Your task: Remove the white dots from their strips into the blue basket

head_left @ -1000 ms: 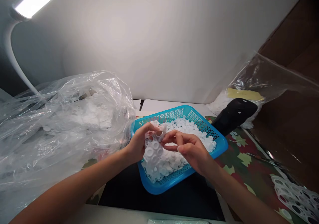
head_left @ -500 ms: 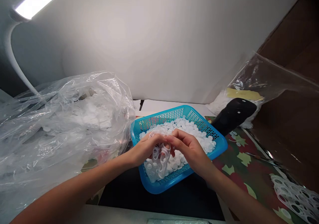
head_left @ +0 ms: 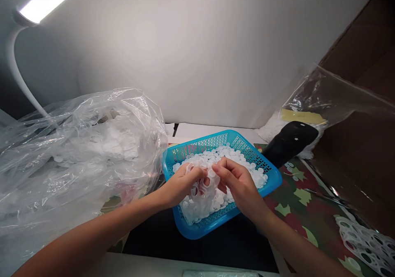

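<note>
A translucent white sheet with round holes (head_left: 206, 188) hangs between my hands, some discs seemingly still in it. My left hand (head_left: 180, 184) grips its left side with the thumb on top. The thumb and forefinger of my right hand (head_left: 239, 182) pinch its right edge; the other fingers curl behind it. Both hands are over a blue plastic basket (head_left: 182, 231) with perforated walls. Many small white discs (head_left: 256, 176) fill the basket below the sheet.
At left lies a big clear plastic bag (head_left: 77, 162) of white pieces under a lamp (head_left: 24, 79). A black object (head_left: 290, 141) and another clear bag (head_left: 311, 96) stand at right. An empty holed sheet (head_left: 367, 242) lies near a thin tool (head_left: 324, 195).
My hands have drawn slightly apart, with my right thumb and forefinger shifted right. The holed sheet is spread flatter and wider between them. The basket stays in place.
</note>
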A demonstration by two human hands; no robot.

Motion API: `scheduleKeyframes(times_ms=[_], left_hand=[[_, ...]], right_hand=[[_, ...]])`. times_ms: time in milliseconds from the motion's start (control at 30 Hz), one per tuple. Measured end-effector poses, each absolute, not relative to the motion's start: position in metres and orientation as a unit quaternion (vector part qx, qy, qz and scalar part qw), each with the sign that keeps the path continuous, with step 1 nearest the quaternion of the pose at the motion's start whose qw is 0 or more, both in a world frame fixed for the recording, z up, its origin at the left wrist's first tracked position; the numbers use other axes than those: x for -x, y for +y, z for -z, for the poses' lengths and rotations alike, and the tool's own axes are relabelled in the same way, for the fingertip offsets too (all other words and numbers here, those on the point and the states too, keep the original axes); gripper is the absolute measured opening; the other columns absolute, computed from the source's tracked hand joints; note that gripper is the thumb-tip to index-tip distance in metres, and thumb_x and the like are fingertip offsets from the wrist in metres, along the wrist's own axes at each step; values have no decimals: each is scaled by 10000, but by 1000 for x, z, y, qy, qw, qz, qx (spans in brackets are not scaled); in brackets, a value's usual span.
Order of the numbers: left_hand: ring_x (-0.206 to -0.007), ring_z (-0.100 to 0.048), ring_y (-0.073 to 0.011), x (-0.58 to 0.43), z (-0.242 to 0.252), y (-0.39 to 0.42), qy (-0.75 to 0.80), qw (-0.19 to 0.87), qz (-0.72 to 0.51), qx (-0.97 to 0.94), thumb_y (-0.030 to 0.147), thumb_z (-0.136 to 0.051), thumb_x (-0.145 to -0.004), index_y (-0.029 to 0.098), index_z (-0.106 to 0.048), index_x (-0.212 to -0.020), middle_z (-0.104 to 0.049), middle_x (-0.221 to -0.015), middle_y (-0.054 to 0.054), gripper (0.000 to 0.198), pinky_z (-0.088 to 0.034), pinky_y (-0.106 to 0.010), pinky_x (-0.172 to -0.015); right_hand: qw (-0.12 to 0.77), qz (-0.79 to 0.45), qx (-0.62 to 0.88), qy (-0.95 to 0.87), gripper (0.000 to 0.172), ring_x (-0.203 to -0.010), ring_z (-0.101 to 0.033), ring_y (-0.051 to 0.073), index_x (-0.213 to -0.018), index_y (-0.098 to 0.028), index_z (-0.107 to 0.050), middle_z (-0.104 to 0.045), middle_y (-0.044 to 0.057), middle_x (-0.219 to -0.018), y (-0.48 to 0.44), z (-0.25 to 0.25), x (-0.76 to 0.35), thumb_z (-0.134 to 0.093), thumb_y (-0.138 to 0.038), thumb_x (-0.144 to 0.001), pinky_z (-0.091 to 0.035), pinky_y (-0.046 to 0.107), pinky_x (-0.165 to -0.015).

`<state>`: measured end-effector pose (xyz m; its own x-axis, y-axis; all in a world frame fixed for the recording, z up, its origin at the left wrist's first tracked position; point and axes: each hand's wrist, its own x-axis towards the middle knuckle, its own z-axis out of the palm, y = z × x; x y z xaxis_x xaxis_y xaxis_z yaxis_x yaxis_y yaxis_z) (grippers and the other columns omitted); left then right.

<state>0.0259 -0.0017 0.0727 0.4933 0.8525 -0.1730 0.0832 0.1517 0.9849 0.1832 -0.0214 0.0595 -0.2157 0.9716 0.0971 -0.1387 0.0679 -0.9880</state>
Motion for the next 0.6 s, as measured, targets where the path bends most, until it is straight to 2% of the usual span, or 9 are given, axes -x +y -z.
scheduleKeyframes(times_ms=[167, 367, 500, 600], left_hand=[[-472, -377, -86, -27, -74, -4, 371, 611, -329, -616, 316, -465, -774, 153, -504, -563, -425, -502, 34, 270, -284, -213, -457], [-512, -377, -80, -27, -70, -5, 336, 605, -328, -643, 331, -442, -855, 146, -505, -610, -448, -554, 33, 314, -290, -204, -481], [-536, -395, -83, -29, -69, -6, 343, 591, -345, -643, 325, -435, -887, 142, -529, -643, -475, -574, 28, 319, -299, -201, -501], [-544, -406, -87, -31, -70, -6, 346, 572, -359, -651, 325, -420, -904, 140, -562, -649, -519, -603, 13, 345, -299, -205, -508]], right_hand=[[482, -549, 400, -553, 310, -488, -330, 80, -588, -179, -493, -417, -52, -527, -21, -64, -182, -600, -360, -816, -257, 232, -465], [456, -597, 379, -540, 273, -445, -337, 57, -636, -170, -530, -436, -59, -511, -19, -63, -183, -587, -357, -828, -243, 196, -409], [468, -600, 372, -532, 214, -463, -391, 53, -704, -170, -553, -496, -41, -620, -16, -59, -184, -574, -334, -839, -313, 183, -413], [494, -606, 372, -501, 180, -487, -428, 61, -749, -197, -495, -493, -53, -660, -15, -57, -184, -614, -316, -813, -361, 183, -430]])
